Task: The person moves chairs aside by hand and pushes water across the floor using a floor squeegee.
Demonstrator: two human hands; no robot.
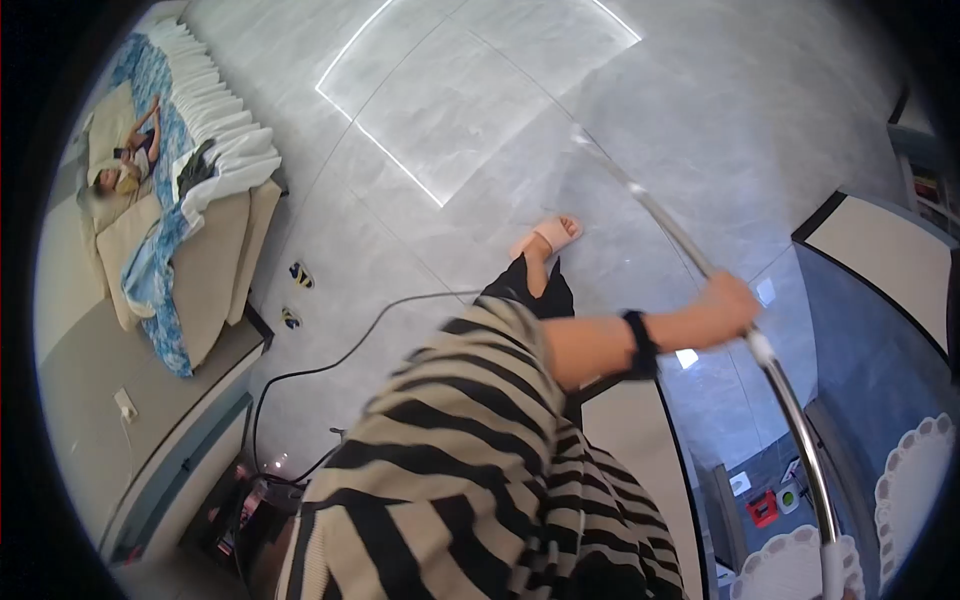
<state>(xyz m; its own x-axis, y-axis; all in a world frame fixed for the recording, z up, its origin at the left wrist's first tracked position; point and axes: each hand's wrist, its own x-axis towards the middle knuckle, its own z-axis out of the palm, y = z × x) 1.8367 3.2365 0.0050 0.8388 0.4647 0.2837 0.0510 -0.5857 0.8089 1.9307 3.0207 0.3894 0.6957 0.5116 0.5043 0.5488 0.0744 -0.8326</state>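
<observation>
My left hand (728, 308), blurred by motion, is closed round a long shiny metal pole (795, 420). A black band (640, 345) circles the wrist, and the striped sleeve (450, 390) reaches across in front of me. From the hand, the pole slants up and left over the grey floor (700, 120), where its far end is too smeared to make out. Its other end runs down to the lower right edge. My right hand is out of sight. Below me one foot in a pink slipper (548, 236) stands on the floor.
A person (130, 165) lies on a beige sofa (215, 270) with a blue cover at the left. Two small shoes (300, 275) lie near it. A black cable (350, 345) curves over the floor. Cabinets (880, 250) and white scalloped mats (800, 565) are at the right.
</observation>
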